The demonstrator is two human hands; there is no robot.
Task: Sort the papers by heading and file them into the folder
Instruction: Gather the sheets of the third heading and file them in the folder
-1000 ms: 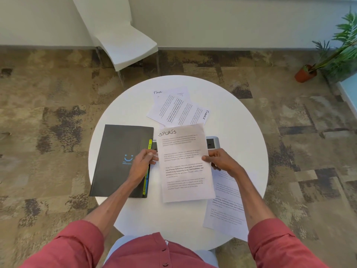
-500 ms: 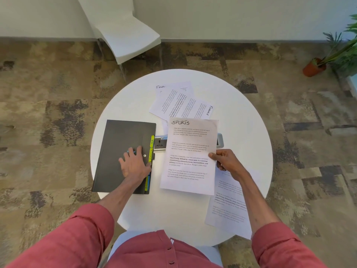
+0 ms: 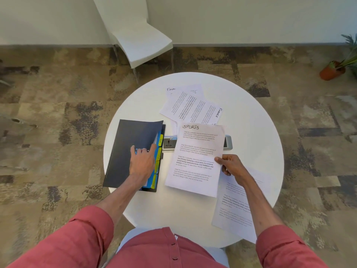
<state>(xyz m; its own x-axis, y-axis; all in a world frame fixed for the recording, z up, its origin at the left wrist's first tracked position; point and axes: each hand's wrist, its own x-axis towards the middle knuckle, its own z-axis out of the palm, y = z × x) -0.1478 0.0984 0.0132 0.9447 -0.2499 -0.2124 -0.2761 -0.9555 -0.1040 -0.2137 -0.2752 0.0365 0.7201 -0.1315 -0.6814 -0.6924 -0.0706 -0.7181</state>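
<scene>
Folder [image 3: 125,147] is lying under left hand [image 3: 143,163], which is gripping its cover edge raised over blue dividers [image 3: 158,135] | right hand [image 3: 229,165] is pinching SPORTS sheet [image 3: 195,161] by its right edge, holding it between both hands over tabletop [image 3: 251,132]

Left hand [image 3: 142,163] pinch grip on folder [image 3: 125,151] cover; right hand [image 3: 229,165] pinch grip on sheet [image 3: 195,161]; forearms extended.

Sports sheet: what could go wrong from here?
The right hand pinches the sports sheet by one edge; it may crease going in.
The left hand barely lifts the folder cover, so the sheet could snag on the tabs.
A loose sheet overhangs the table edge and may slide off.
</scene>
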